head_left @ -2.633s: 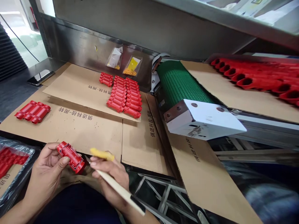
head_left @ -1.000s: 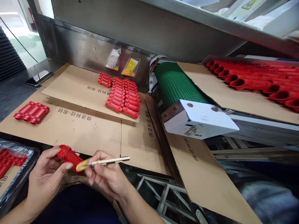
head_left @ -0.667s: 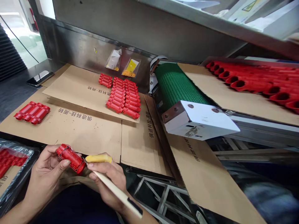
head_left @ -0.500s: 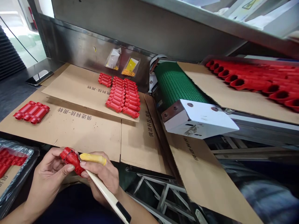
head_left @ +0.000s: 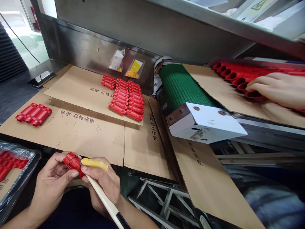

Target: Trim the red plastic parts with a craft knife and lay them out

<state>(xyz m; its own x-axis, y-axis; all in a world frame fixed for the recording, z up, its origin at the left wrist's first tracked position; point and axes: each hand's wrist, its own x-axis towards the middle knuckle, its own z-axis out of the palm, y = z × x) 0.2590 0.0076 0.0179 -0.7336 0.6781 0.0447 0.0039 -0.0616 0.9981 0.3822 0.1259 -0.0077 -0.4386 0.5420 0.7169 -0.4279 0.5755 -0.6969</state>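
At the lower left, my left hand (head_left: 53, 181) grips a red ribbed part (head_left: 73, 163) between thumb and fingers. My right hand (head_left: 105, 181) is closed round a cream-coloured handled tool (head_left: 103, 195) with a black band, its tip against the red part. A yellow cover (head_left: 94, 163) sits on one finger of my right hand. Three red parts (head_left: 33, 114) lie side by side on cardboard (head_left: 83, 135) at the left. Several more red parts (head_left: 126, 97) stand in rows on a raised cardboard sheet (head_left: 71, 84).
A green conveyor belt (head_left: 184, 87) with a white end cover (head_left: 205, 122) is at the centre right. Another person's hand (head_left: 278, 90) touches red tubes (head_left: 232, 74) on cardboard. A phone (head_left: 41, 79), two small bags (head_left: 134, 69) and a lined tray (head_left: 30, 156) are also around.
Another person's hand has come in at the right over the red tubes. My hands keep their hold, with the red part and tool only slightly shifted. The view has moved a little.
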